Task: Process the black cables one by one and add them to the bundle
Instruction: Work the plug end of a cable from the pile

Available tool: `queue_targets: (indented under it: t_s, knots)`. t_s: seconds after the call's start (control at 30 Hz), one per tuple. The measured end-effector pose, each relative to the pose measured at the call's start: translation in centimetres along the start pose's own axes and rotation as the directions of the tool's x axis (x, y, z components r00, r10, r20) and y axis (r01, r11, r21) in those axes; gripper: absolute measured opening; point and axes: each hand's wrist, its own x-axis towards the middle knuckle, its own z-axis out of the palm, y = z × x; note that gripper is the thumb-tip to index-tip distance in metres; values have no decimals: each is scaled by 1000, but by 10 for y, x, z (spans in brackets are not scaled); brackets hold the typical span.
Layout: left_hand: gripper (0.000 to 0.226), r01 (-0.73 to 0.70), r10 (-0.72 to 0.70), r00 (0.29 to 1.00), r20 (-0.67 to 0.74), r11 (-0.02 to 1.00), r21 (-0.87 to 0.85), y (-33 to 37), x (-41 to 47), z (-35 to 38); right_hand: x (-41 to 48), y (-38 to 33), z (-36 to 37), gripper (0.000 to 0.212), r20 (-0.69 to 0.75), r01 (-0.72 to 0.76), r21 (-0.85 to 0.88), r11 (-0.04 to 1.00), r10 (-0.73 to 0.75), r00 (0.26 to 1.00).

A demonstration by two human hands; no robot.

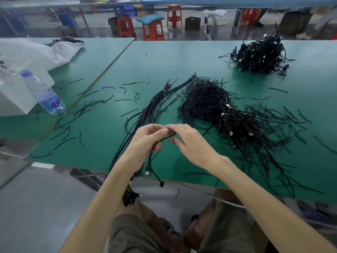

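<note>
My left hand [145, 141] grips a single black cable [155, 161] near its top; the cable's two ends, one with a USB plug, hang down over the table's front edge. My right hand [187, 141] meets the left at the fingertips and pinches the same cable's upper end. Just left of my hands, a straightened bundle of black cables [155, 106], tied with a white band, lies diagonally on the green table [109, 125], its plug ends hanging off the edge by my left forearm. A heap of coiled cables and loose ties [218, 110] sits to the right.
A second tangled cable pile [259, 53] lies at the far right. Several short black ties [94, 103] are scattered across the mat. A water bottle [42, 92] leans on a white box at the left, with white bags [36, 52] behind. Red stools stand beyond the table.
</note>
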Motion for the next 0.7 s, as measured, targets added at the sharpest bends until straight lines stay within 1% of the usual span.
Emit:
queue_targets:
  t_s: [0.07,0.13,0.17,0.23,0.3,0.37,0.43,0.47,0.5,0.57,0.63,0.7]
  knots:
    - [17,37,-33,999,22,981,-192,-1,-3,-7,-3,0,5,27,6,20,-23,1000,-20,1000]
    - [17,55,-40,998,50,932,-358,-1,-3,-10,-6,0,9,21,-47,36,-51,998,-39,998]
    - [17,59,-35,997,66,909,-412,0,-3,-11,-6,0,10,21,-81,27,-21,999,-29,996]
    - [19,60,-18,995,94,882,-468,1,-2,-12,-5,-2,11,20,-145,-25,130,991,44,988]
    - [23,61,-5,994,110,855,-516,3,-1,-13,-6,-6,13,19,-196,-104,301,948,168,966]
    - [27,71,-1,993,119,803,-592,2,0,-14,-8,-9,14,21,-253,-163,462,872,305,918]
    - [32,69,12,993,117,747,-662,0,0,-14,-11,-14,13,23,-328,-158,597,786,419,847]
    - [34,63,15,994,107,723,-688,-1,0,-14,-13,-17,11,24,-360,-137,631,763,445,820]
    - [37,57,14,995,95,707,-705,-3,1,-15,-14,-21,9,24,-381,-113,649,753,449,808]
    - [40,56,10,996,88,693,-719,-4,2,-16,-17,-29,6,25,-399,-66,669,740,432,809]
    - [37,67,15,994,106,683,-728,-5,5,-18,-20,-33,2,25,-415,-31,695,718,436,799]
    - [30,83,20,991,132,682,-726,-5,6,-19,-21,-31,-2,26,-422,-11,746,666,485,766]
